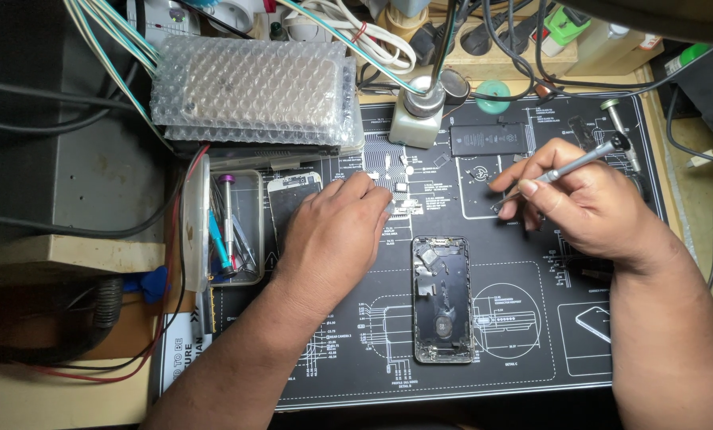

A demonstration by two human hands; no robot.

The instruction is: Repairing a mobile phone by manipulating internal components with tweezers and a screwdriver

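From the head view, the left hand [332, 231] is pressing curled fingertips on small parts [400, 199] above the open phone [442, 299]; the right hand [587, 203] is pinching a screwdriver [583, 162]. Those loose parts are risking scattering across the mat [532, 334] if nudged.

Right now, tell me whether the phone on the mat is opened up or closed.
Opened up. The phone lies flat on the mat with no screen on it, its inner parts and dark shell bare.
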